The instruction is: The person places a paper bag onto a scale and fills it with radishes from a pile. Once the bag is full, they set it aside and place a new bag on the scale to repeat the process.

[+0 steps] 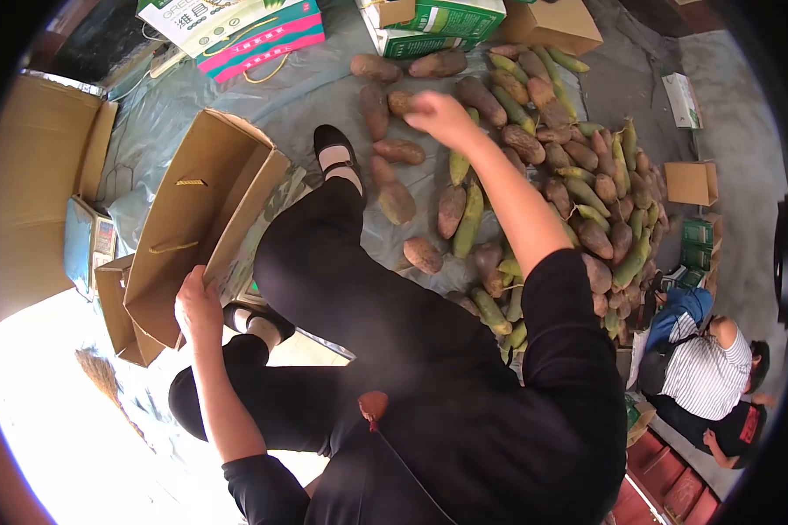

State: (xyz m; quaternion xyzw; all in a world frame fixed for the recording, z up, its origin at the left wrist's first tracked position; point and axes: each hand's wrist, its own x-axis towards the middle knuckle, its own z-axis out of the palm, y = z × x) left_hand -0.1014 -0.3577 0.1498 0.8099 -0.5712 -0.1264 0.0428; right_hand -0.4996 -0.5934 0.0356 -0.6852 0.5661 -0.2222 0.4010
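My left hand [198, 306] grips the rim of an open cardboard box [203, 214] tilted on the floor beside my knee. My right hand [439, 115] reaches far forward, fingers curled around a brown sweet potato [402, 102] among others on a grey plastic sheet [298, 96]. Scattered sweet potatoes [397, 202] and ears of corn in green husks [469, 219] lie around it, with a dense heap [600, 197] to the right. My black trousers and black shoe [334, 147] fill the middle.
Printed cartons [236, 26] and green boxes [446, 22] line the far edge. Flat cardboard [35, 175] lies left, a small box [692, 182] right. Another person in a striped shirt [705, 372] crouches at lower right. A broom [105, 381] lies lower left.
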